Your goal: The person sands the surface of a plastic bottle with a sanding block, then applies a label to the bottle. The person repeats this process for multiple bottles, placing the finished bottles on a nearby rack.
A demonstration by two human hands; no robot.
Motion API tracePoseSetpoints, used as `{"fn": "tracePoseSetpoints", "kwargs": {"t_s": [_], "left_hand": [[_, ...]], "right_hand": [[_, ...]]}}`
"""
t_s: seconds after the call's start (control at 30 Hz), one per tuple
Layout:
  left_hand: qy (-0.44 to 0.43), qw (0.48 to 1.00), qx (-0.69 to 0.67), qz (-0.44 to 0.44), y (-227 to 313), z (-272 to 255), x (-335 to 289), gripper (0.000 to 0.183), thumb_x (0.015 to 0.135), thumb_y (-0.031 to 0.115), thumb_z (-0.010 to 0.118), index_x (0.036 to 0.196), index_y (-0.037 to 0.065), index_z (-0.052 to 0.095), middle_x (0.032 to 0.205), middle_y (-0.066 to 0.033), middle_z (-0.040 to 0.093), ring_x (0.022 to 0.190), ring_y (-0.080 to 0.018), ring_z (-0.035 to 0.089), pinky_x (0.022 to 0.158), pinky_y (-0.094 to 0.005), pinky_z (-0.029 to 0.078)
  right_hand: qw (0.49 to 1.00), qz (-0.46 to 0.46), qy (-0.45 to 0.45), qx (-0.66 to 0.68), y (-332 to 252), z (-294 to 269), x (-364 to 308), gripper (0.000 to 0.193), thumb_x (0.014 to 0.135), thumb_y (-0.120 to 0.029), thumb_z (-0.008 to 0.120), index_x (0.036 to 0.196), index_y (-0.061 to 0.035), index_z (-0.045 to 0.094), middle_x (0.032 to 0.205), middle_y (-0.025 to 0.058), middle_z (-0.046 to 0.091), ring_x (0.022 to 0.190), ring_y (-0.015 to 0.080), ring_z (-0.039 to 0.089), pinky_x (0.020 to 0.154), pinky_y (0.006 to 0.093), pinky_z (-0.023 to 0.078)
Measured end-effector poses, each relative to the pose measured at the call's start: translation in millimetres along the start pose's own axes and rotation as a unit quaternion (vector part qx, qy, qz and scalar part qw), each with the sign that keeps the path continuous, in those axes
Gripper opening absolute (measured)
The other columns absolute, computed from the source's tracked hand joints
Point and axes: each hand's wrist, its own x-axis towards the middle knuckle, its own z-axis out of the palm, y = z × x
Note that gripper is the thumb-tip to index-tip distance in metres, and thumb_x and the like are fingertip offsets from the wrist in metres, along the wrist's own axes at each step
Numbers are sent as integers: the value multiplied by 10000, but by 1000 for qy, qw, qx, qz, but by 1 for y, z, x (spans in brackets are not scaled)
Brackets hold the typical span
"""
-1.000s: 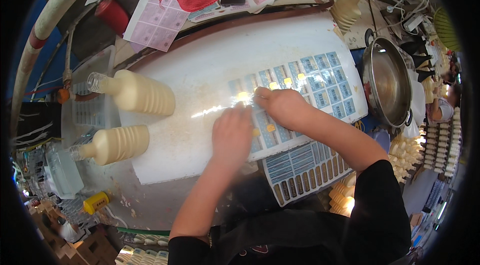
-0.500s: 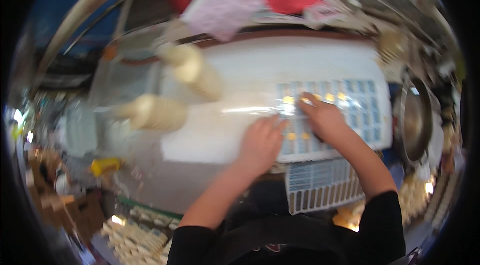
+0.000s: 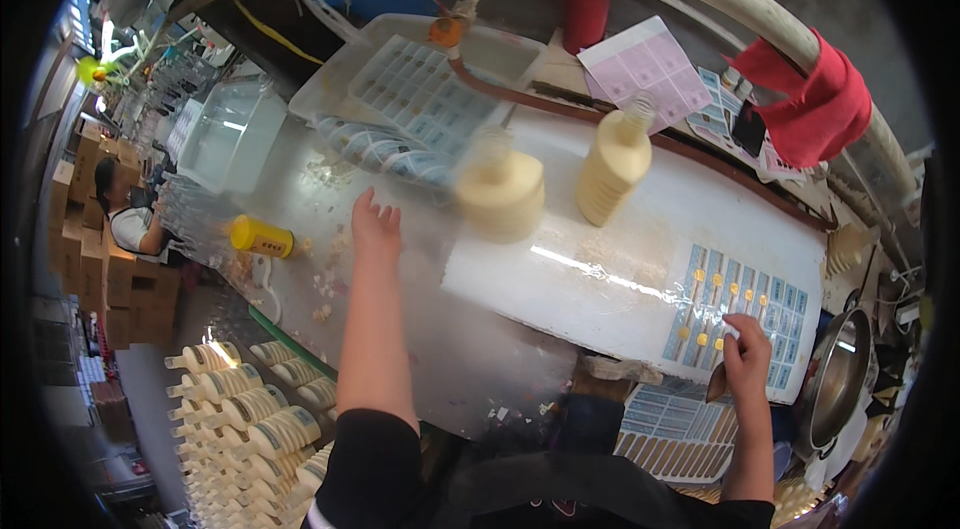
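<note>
My left hand [image 3: 376, 224] reaches out over the grey metal table, fingers spread and holding nothing that shows. It is nearest to a clear plastic tray with a rolled blue label sheet [image 3: 385, 151] in it. At the right, my right hand [image 3: 746, 354] hovers at a sheet of blue labels with gold spots [image 3: 790, 324] on the white board [image 3: 560, 304]. Its fingers are curled, and a small brown flat piece [image 3: 716, 384] sticks out below them. Two cream-filled bottles with clear necks stand between my hands: one bottle [image 3: 500, 194] looks blurred, the other bottle [image 3: 612, 169] stands farther back.
A yellow canister [image 3: 262, 236] lies at the left by a clear bin [image 3: 225, 134]. Many filled bottles [image 3: 250, 409] are stacked at lower left. A metal pan [image 3: 838, 369] is at the right, a white rack [image 3: 675, 429] below the board. A person [image 3: 135, 219] is at far left.
The view has swung to the left. My left hand has left the label sheet and stretched out over the metal table. My right hand stays by the sheet.
</note>
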Motion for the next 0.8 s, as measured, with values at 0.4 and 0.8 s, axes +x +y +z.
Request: {"fn": "tracePoseSetpoints", "kwargs": {"t_s": [0.4,0.8], "left_hand": [[-229,967,-64,-95,10,-44,83,440,940,150,542,1369,58,511,1363,-129,585,1267,-314,547,1135,-500,379],[-280,958,41,-33,125,-53,-27,498,843,51,578,1336,-9,546,1295,-149,629,1202,-332,601,1070,-480,479]], "right_hand": [[996,44,-63,50,-39,53,-3,240,877,53,592,1077,-20,703,1052,91,688,668,113,588,583,255,468],[956,55,-202,203,-93,100,6,169,945,-104,678,1080,-25,742,920,111,758,797,143,708,717,277,552]]}}
